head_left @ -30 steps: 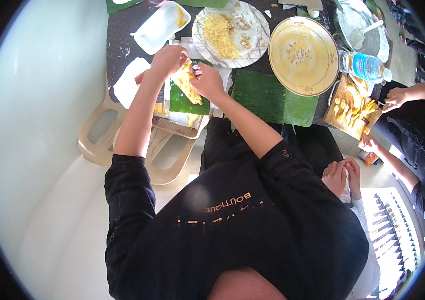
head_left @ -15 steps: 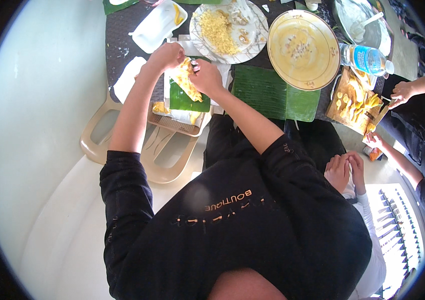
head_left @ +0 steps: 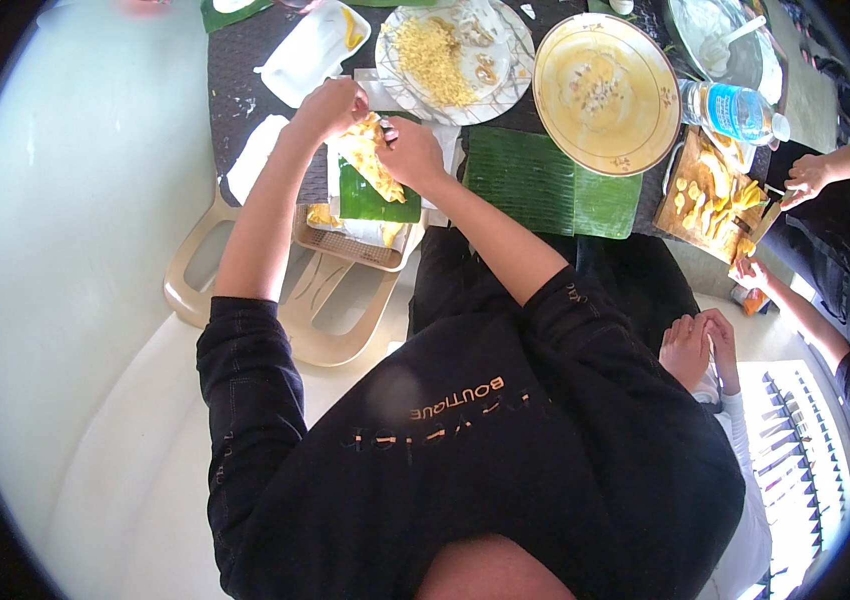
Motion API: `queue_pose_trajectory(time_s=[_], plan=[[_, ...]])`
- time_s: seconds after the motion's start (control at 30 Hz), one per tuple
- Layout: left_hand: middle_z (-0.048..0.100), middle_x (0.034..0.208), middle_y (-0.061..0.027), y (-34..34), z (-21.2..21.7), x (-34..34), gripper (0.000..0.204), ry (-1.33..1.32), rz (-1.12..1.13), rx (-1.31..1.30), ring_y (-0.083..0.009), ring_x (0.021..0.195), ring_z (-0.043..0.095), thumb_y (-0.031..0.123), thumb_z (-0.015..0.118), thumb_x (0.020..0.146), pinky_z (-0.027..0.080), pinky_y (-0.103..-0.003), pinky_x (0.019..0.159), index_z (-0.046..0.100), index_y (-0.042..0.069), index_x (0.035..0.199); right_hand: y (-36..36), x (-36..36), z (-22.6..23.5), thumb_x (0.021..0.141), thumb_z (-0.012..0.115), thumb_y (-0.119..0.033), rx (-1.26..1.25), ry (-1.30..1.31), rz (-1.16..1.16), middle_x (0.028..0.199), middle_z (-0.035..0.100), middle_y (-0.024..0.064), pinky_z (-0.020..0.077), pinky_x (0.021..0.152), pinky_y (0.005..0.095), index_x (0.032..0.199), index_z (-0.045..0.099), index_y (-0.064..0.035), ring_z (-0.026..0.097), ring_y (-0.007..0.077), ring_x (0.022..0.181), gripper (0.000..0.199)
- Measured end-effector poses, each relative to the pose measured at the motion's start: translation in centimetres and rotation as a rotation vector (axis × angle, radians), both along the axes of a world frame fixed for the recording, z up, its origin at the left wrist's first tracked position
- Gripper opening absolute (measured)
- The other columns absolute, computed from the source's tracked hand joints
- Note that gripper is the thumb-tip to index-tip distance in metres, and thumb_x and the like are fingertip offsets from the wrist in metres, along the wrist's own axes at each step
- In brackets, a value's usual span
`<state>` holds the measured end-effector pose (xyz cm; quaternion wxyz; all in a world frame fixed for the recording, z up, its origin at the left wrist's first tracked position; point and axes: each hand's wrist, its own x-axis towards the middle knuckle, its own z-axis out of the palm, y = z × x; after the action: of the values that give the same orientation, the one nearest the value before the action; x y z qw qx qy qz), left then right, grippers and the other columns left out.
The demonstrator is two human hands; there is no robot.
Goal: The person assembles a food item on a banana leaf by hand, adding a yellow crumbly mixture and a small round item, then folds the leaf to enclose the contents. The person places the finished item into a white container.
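Note:
A long yellow roll of food (head_left: 371,160), coated in crumbs or shreds, lies slantwise over a piece of green banana leaf (head_left: 358,203). At its far end, my left hand (head_left: 330,108) has its fingers closed on the food, the tips partly hidden. Against its right side, my right hand (head_left: 411,152) grips with bent fingers. Just beyond sits a marbled plate (head_left: 518,88) with a heap of yellow crumbs or shreds (head_left: 430,65). Below the leaf is a tan basket (head_left: 345,246) lined with white paper and holding yellow pieces.
A white foam box (head_left: 297,62) lies at far left. Right of my hands are a banana leaf (head_left: 520,185), a yellowish plate (head_left: 605,125) and a water bottle (head_left: 735,112). Farther right, a co-worker's hands (head_left: 807,180) work with a knife at a cutting board (head_left: 680,218).
My two hands stay almost in place on the yellow roll. The view has shifted slightly, and the seated neighbour's clasped hands sit a little farther right.

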<state>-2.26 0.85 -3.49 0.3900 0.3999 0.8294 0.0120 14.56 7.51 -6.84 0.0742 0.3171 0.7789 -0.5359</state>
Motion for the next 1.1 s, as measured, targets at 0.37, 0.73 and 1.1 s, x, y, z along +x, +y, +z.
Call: queue_pose_trajectory(time_s=[0.37, 0.73, 1.1], plan=[[0.069, 0.087, -0.0144, 0.5, 0.2, 0.4, 0.015, 0.069, -0.099, 0.019, -0.0286, 0.083, 0.067, 0.016, 0.067, 0.076, 0.053, -0.037, 0.076, 0.070, 0.004, 0.084, -0.1, 0.0, -0.8, 0.073, 0.066, -0.020, -0.010, 0.018, 0.005, 0.096, 0.068, 0.0132, 0.0508, 0.081, 0.0418, 0.113, 0.061, -0.0057, 0.064, 0.0327, 0.091, 0.043], [0.070, 0.085, -0.0118, 0.3, 1.0, -1.8, 0.017, -0.113, 0.039, 0.021, -0.0224, 0.082, 0.067, 0.021, 0.068, 0.073, 0.052, -0.032, 0.075, 0.072, 0.007, 0.080, 0.1, 0.1, -1.0, 0.073, 0.067, -0.022, -0.014, 0.090, -0.028, 0.089, 0.068, 0.0166, 0.0522, 0.073, 0.0397, 0.109, 0.062, -0.0011, 0.065, 0.0325, 0.083, 0.042], [0.070, 0.082, -0.0135, 0.0, 0.0, -0.5, 0.016, -0.103, -0.034, 0.021, -0.0259, 0.078, 0.068, 0.017, 0.066, 0.075, 0.053, -0.033, 0.072, 0.071, 0.004, 0.083, 0.7, 0.0, -0.4, 0.072, 0.066, -0.021, -0.052, 0.015, -0.007, 0.096, 0.068, 0.0160, 0.0515, 0.081, 0.0415, 0.114, 0.061, -0.0020, 0.064, 0.0324, 0.092, 0.046]])
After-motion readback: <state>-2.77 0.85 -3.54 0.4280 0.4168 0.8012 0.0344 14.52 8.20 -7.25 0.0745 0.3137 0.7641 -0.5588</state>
